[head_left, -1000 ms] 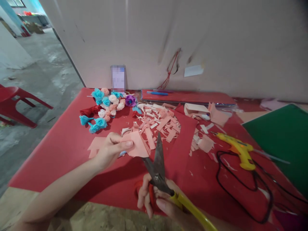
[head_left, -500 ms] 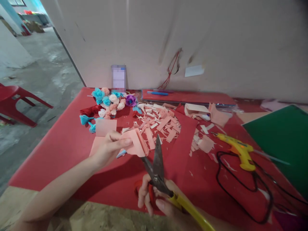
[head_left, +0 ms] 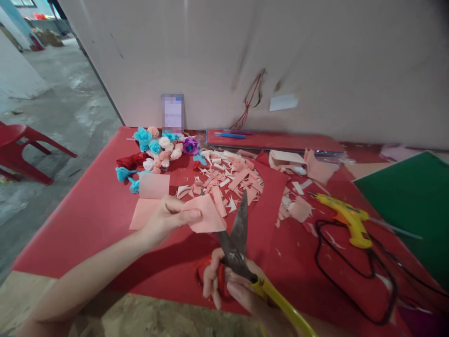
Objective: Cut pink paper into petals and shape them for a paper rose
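A folded piece of pink paper (head_left: 206,217) is pinched between the thumb and fingers of my left hand (head_left: 171,217). Below and to its right, my right hand (head_left: 228,285) grips a pair of scissors (head_left: 240,229) with yellow and red handles. The dark blades stand apart; the lower one passes behind the paper's lower right corner, and its tip pokes out past the upper edge. Pink paper scraps (head_left: 238,175) lie in a heap just beyond the blades. Flat pink sheets (head_left: 154,186) rest on the table beside my left wrist.
Paper flowers (head_left: 154,147) in several colours cluster at the back left of the red table (head_left: 87,224). A phone (head_left: 172,114) leans on the wall. At right lie a yellow glue gun (head_left: 347,217) with its black cord and a green sheet (head_left: 403,206). A red stool (head_left: 28,145) stands left.
My left hand has turned the pink paper flatter and shifted it slightly right. The scissors have moved a little right, and one blade now lies behind the paper.
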Demonstrator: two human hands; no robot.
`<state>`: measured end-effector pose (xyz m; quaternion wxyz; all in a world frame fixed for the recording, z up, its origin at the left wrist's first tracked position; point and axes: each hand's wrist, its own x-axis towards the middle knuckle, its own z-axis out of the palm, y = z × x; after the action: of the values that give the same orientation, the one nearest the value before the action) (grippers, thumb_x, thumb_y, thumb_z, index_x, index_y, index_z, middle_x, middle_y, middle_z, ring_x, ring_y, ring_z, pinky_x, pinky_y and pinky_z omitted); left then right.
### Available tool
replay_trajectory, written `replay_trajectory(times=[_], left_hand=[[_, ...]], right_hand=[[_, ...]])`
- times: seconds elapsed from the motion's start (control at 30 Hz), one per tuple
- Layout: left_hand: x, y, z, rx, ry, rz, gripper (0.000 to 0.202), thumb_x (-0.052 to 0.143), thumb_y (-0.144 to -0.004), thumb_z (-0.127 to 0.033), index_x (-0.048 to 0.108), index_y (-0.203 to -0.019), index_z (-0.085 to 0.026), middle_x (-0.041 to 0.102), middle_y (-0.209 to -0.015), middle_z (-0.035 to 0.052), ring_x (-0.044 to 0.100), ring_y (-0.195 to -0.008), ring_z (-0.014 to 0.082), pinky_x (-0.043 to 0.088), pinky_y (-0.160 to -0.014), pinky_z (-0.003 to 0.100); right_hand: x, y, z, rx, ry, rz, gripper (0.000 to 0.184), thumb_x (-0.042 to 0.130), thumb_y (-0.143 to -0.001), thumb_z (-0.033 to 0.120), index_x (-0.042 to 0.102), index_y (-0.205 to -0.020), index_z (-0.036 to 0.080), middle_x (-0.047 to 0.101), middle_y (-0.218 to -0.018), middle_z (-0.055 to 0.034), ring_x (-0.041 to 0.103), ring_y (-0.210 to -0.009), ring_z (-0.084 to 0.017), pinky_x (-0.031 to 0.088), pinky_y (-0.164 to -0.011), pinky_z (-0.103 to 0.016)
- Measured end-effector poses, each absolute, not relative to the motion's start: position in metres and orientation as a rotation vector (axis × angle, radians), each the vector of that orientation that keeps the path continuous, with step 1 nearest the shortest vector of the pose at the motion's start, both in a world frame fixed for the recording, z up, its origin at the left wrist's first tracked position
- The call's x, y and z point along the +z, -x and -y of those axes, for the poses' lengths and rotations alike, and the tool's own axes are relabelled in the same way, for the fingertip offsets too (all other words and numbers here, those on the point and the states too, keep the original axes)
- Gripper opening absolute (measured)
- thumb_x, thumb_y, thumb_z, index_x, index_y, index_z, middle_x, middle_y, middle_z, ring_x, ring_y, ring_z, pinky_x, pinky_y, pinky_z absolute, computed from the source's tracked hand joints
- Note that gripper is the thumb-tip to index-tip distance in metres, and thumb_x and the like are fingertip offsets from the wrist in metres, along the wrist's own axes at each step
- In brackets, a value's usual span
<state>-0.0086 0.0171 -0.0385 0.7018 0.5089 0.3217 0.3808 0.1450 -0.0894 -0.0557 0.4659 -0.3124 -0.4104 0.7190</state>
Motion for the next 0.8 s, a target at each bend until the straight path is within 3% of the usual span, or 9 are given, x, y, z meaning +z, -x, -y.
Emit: replay_trajectory(times=[0.1, 0.23, 0.37, 0.6, 0.8], left_hand=[[-0.04, 0.006, -0.014, 0.882, -1.131, -0.694, 0.035, 0.071, -0.061, -0.038, 0.059, -0.038, -0.015, 0.039, -0.037, -0.0035, 0.03, -0.04, 0.0059, 0.022, -0.042, 0.023], [-0.037, 0.003, -0.01, 0.869, -1.104, -0.646, 0.026, 0.067, -0.065, -0.042, 0.07, -0.053, -0.019, 0.056, -0.044, 0.0004, 0.048, -0.046, 0.0109, 0.038, -0.049, 0.023], [-0.035, 0.002, -0.009, 0.852, -1.034, -0.615, 0.022, 0.068, -0.065, -0.04, 0.072, -0.056, -0.02, 0.062, -0.048, 0.0016, 0.057, -0.051, 0.0142, 0.045, -0.056, 0.025], [-0.033, 0.0, -0.011, 0.838, -0.997, -0.609, 0.024, 0.069, -0.063, -0.04, 0.071, -0.052, -0.018, 0.06, -0.045, 0.0011, 0.053, -0.044, 0.0119, 0.046, -0.055, 0.025], [-0.034, 0.002, -0.014, 0.829, -1.005, -0.594, 0.023, 0.07, -0.064, -0.037, 0.07, -0.049, -0.019, 0.061, -0.044, -0.0009, 0.051, -0.041, 0.0095, 0.043, -0.049, 0.022]], right_hand=[[-0.045, -0.145, 0.09, 1.75, 0.929, 0.996, 0.015, 0.05, -0.078, 0.037, 0.05, -0.079, 0.022, 0.054, -0.057, 0.0013, 0.048, -0.049, -0.01, 0.038, -0.047, -0.02], [-0.04, -0.145, 0.09, 1.753, 1.028, 1.001, 0.026, 0.05, -0.075, 0.046, 0.048, -0.077, 0.02, 0.054, -0.058, 0.0011, 0.041, -0.044, -0.008, 0.035, -0.045, -0.021], [-0.042, -0.142, 0.09, 1.781, 1.088, 0.975, 0.034, 0.05, -0.073, 0.052, 0.046, -0.073, 0.019, 0.048, -0.05, 0.0044, 0.034, -0.037, -0.005, 0.027, -0.037, -0.017], [-0.044, -0.141, 0.098, 1.822, 1.083, 0.897, 0.036, 0.048, -0.078, 0.052, 0.043, -0.073, 0.017, 0.037, -0.04, 0.0103, 0.025, -0.028, 0.0, 0.02, -0.028, -0.011], [-0.052, -0.141, 0.096, 1.926, 0.915, 0.809, 0.035, 0.054, -0.075, 0.05, 0.043, -0.078, 0.017, 0.045, -0.046, 0.0082, 0.03, -0.029, 0.0, 0.028, -0.029, -0.01]])
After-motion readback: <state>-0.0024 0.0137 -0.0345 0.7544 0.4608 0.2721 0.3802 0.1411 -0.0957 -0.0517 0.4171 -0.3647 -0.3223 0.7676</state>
